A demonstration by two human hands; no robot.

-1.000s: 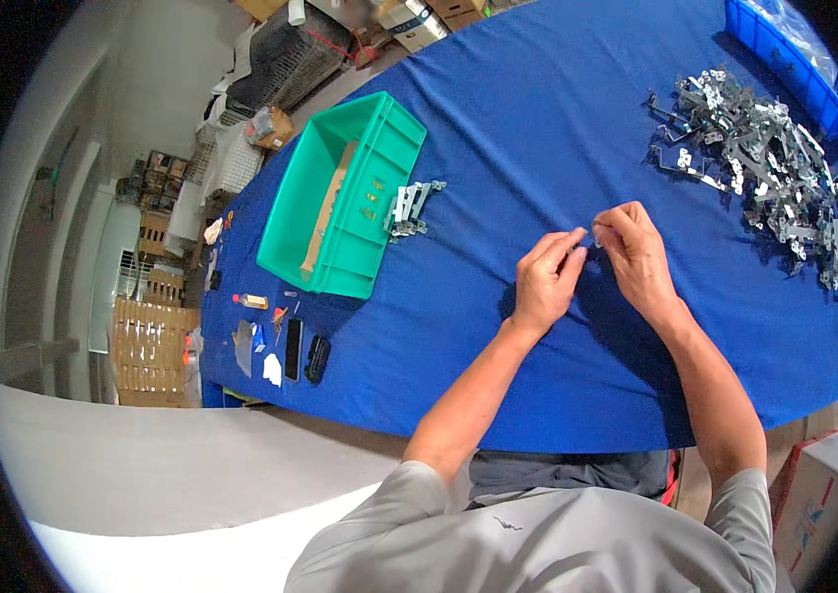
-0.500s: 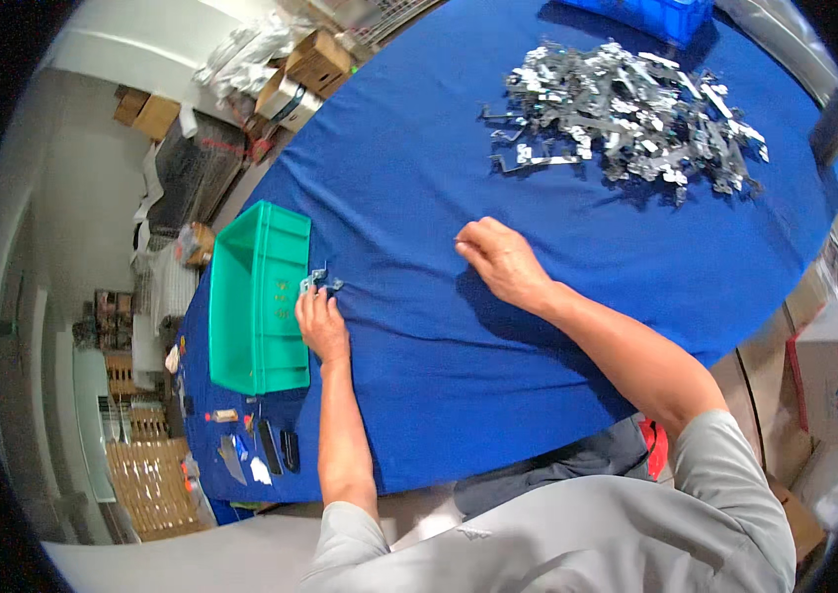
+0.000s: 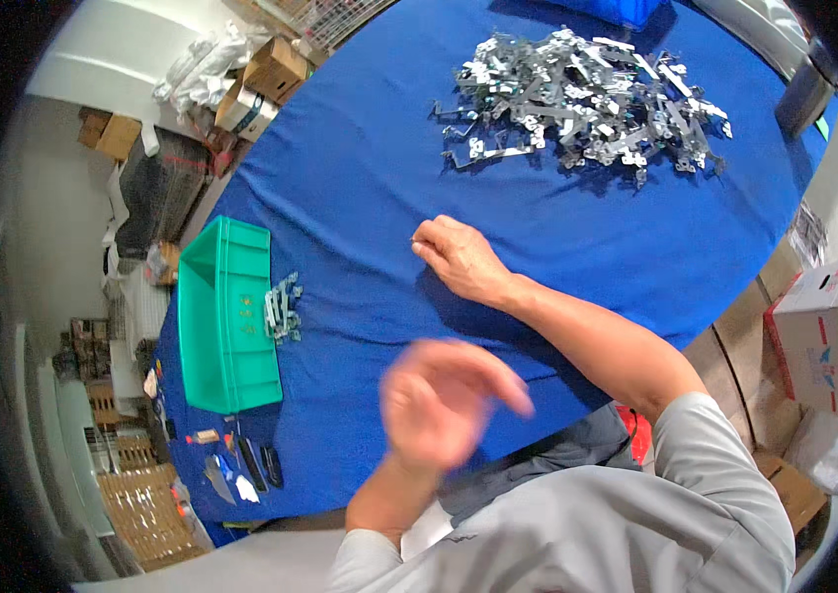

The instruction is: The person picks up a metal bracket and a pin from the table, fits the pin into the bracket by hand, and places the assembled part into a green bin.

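Observation:
My left hand (image 3: 442, 407) is in the air over the near part of the blue-covered table (image 3: 340, 395). It is smeared by motion, but its thumb and fingers are apart and hold nothing visible. Farther off, my right hand (image 3: 465, 259) is closed above the cloth, fingertips pressed together. Whatever may be between them is too small or hidden to name. A short row of thin metal brackets (image 3: 282, 309) lies against the right side of a green plastic bin (image 3: 248, 346). At the far right is a big heap of silver and dark metal brackets (image 3: 587, 104).
A blue crate (image 3: 617, 10) stands beyond the heap. Near the bin's front end lie a black-handled tool (image 3: 251, 463), a dark object (image 3: 271, 465) and small scraps. Cardboard boxes (image 3: 274, 71) are past the table's far left edge; a white carton (image 3: 822, 331) is at the right.
My left hand has left the brackets beside the green bin and swung right, toward my body, opening. The brackets stay by the bin. My right hand keeps its closed pose; the whole view has shifted slightly.

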